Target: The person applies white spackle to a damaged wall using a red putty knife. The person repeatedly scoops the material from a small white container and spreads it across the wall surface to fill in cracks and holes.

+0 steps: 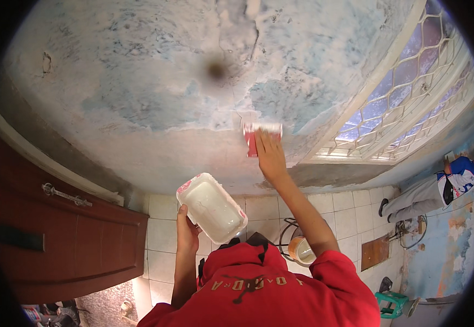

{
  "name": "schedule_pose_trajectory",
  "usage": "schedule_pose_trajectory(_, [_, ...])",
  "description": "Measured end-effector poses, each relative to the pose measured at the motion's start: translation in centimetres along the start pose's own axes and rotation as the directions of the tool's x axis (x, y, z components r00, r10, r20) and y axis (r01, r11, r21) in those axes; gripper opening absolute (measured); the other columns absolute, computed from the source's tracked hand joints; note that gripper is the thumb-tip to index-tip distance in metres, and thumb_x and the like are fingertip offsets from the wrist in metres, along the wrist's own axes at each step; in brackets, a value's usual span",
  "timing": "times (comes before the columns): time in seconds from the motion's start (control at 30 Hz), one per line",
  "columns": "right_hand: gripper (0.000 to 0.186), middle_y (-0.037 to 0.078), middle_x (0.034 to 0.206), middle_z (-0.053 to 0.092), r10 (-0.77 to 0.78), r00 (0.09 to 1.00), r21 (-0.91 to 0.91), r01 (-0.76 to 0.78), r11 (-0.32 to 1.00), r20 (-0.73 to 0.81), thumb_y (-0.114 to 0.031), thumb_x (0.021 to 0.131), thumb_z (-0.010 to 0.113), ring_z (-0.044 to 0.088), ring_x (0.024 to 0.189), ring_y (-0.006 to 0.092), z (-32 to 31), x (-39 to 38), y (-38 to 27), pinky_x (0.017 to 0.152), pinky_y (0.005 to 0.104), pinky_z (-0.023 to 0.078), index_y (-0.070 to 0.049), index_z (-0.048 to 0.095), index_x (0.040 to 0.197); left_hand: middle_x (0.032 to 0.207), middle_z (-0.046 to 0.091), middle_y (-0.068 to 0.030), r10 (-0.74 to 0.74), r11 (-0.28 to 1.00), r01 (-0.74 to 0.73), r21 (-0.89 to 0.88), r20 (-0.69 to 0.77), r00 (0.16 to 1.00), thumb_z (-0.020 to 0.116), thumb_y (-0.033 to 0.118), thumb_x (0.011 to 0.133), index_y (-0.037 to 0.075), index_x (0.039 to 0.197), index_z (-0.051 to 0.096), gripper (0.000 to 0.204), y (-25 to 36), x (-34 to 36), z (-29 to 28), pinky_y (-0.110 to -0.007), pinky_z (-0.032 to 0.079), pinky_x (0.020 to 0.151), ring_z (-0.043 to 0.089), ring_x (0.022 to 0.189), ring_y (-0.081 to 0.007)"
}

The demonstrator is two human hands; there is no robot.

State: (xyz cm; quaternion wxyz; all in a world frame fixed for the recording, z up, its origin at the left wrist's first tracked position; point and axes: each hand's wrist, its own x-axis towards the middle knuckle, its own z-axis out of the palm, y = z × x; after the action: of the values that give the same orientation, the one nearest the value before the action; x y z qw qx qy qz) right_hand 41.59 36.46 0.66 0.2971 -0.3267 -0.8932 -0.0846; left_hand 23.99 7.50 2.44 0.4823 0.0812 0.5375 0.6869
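Observation:
My left hand (186,231) grips the edge of a white rectangular tub (228,198) with pink marks on its rim. Some smooth white paste (210,207) lies inside it. With my right hand (271,158) I hold a red putty spreader (251,146), its pale-smeared edge against the wall (160,109). That wall is patchy blue and white, with uneven filler and a vertical crack (256,38) higher up. My right fingers lie across the spreader's face and are slightly blurred.
A grilled window (400,92) is on the right, a brown door (89,234) on the left. A bucket (302,250) and a dark hose stand on the tiled floor (348,218) by my right arm. Another person (433,193) stands far right, near a green stool (392,304).

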Motion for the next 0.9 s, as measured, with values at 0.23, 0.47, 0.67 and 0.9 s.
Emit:
schedule_pose_trajectory(0.23, [0.040,0.021,0.127,0.066,0.190,0.981,0.324,-0.189,0.927,0.031,-0.003,0.091,0.058,0.063,0.117,0.0385,0.8,-5.9,0.0,0.098,0.0463,0.050,0.000,0.062,0.130,0.149,0.051,-0.0126,0.002,0.999,-0.001,0.035,-0.028,1.000,0.048,0.058,0.099,0.009,0.152,0.040,0.073,-0.2,-0.3,-0.4,-0.046,0.054,0.097,0.057,0.129,-0.0260])
schedule_pose_trajectory(0.47, [0.027,0.007,0.105,0.071,0.605,0.647,0.835,-0.547,-0.054,0.463,-0.020,0.101,0.067,0.067,0.093,0.0162,-11.5,-2.7,-5.2,0.085,0.0320,0.053,0.001,0.066,0.118,0.136,0.057,-0.0115,0.031,0.995,-0.027,0.100,-0.038,0.999,0.052,0.057,0.099,0.008,0.148,0.044,0.069,0.5,-0.8,0.5,-0.039,0.058,0.087,0.063,0.120,-0.0245])
schedule_pose_trajectory(0.67, [0.026,0.002,0.104,0.069,0.534,0.589,0.791,-0.516,-0.328,0.606,-0.018,0.100,0.068,0.064,0.094,0.0103,-14.3,-5.0,-9.9,0.083,0.0274,0.052,0.001,0.066,0.118,0.128,0.060,-0.0087,0.059,0.972,-0.068,0.225,0.045,0.997,0.054,0.059,0.097,0.009,0.144,0.048,0.068,1.5,-1.0,1.6,-0.031,0.054,0.074,0.066,0.103,-0.0177])
schedule_pose_trajectory(0.9, [0.032,0.008,0.122,0.065,0.563,0.628,0.841,-0.343,-0.419,0.537,-0.015,0.105,0.061,0.065,0.107,0.0172,-14.6,-8.0,-10.5,0.090,0.0332,0.057,-0.001,0.055,0.133,0.152,0.046,-0.0135,-0.045,0.969,0.010,0.245,0.137,0.990,0.052,0.066,0.095,0.004,0.153,0.039,0.086,2.5,-1.3,2.1,-0.050,0.052,0.100,0.051,0.136,-0.0295])
